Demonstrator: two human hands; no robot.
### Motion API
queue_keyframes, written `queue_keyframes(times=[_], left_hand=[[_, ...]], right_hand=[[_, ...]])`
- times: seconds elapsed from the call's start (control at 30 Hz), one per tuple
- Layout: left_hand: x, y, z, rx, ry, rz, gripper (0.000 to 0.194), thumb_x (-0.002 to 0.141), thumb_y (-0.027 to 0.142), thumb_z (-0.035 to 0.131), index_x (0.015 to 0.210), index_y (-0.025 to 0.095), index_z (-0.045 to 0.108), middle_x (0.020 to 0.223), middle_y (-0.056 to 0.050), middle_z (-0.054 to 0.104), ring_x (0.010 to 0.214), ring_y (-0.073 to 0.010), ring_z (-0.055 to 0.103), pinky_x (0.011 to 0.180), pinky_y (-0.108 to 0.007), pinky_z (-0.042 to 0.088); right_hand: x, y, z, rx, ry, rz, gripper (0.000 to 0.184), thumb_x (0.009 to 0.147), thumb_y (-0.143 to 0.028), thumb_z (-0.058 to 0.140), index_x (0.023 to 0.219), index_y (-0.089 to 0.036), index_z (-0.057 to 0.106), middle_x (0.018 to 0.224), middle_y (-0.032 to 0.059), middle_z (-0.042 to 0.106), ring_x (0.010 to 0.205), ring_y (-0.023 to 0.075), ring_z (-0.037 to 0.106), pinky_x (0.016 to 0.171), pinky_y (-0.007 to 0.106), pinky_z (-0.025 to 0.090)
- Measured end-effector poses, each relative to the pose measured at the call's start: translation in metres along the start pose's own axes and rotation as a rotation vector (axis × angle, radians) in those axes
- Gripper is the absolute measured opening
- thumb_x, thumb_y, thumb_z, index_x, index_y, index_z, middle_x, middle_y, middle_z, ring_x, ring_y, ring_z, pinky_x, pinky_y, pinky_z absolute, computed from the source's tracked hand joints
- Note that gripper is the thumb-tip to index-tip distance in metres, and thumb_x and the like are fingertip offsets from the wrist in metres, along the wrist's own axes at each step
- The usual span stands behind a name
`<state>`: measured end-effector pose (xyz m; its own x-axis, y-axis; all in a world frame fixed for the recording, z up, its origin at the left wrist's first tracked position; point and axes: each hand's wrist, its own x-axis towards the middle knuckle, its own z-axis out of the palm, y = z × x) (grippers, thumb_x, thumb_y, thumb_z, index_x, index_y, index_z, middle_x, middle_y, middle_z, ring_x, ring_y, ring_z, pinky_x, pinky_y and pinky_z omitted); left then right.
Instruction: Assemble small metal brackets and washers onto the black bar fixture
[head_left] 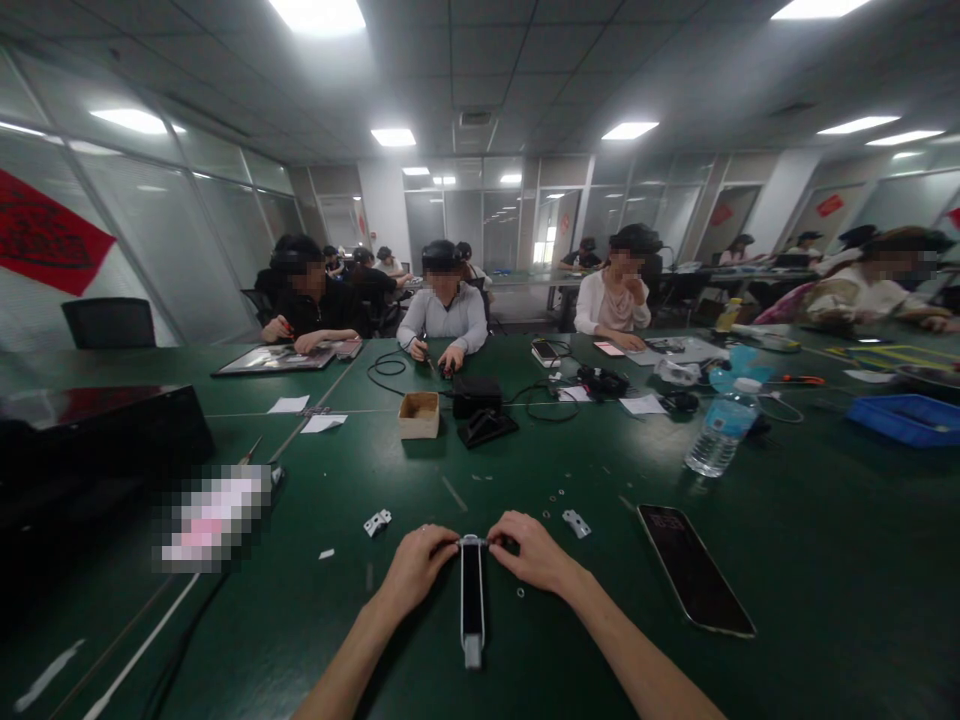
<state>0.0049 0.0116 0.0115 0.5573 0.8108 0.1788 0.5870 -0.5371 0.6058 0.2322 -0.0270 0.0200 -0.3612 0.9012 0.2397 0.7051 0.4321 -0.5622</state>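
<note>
A long, narrow black piece with a silver frame (472, 590) lies on the green table in front of me, a grey block at its near end. From the left, my left hand (421, 562) pinches its far end between thumb and fingers. My right hand (529, 550) pinches the same end from the right; small parts at the fingertips are too tiny to make out. Beyond my left hand sits a small metal bracket (377, 522), and a similar metal bracket (577, 523) lies past my right hand. A small ring (520, 593) rests near my right wrist.
A phone (696, 568) lies at right, with a water bottle (723, 428) behind it. Ahead stand a small cardboard box (418, 415) and a black box (477, 397) with cables. A blue tray (907, 418) is far right. Several people sit across the table.
</note>
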Motion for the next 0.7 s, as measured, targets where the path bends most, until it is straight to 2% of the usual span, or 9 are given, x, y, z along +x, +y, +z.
queue_keyframes(times=[0.17, 0.47, 0.7], left_hand=[[0.0, -0.005, 0.003, -0.001, 0.003, 0.024, 0.021, 0.089, 0.028, 0.05, 0.097, 0.021, 0.069, 0.09, -0.004, 0.07, 0.085, -0.0202, 0.062, 0.076, -0.028, 0.047], [0.001, -0.006, 0.004, 0.006, -0.001, 0.061, 0.02, 0.09, 0.026, 0.049, 0.095, 0.02, 0.068, 0.088, -0.005, 0.069, 0.084, -0.0196, 0.062, 0.076, -0.028, 0.047], [-0.001, -0.002, 0.004, 0.02, 0.011, 0.077, 0.021, 0.092, 0.027, 0.047, 0.094, 0.02, 0.067, 0.089, -0.005, 0.068, 0.084, -0.0192, 0.061, 0.075, -0.028, 0.047]], right_hand=[[-0.001, -0.001, -0.002, -0.005, -0.005, -0.001, 0.014, 0.086, -0.021, 0.055, 0.094, -0.019, 0.066, 0.088, 0.0029, 0.063, 0.082, 0.0159, 0.057, 0.075, 0.029, 0.043], [0.003, 0.012, 0.011, -0.003, 0.068, -0.076, 0.009, 0.083, -0.019, 0.06, 0.088, -0.019, 0.067, 0.081, 0.0028, 0.063, 0.079, 0.0155, 0.057, 0.073, 0.027, 0.044], [0.002, 0.008, 0.008, -0.013, 0.041, -0.052, 0.012, 0.085, -0.023, 0.058, 0.089, -0.019, 0.069, 0.084, 0.004, 0.066, 0.08, 0.0162, 0.058, 0.072, 0.027, 0.044]])
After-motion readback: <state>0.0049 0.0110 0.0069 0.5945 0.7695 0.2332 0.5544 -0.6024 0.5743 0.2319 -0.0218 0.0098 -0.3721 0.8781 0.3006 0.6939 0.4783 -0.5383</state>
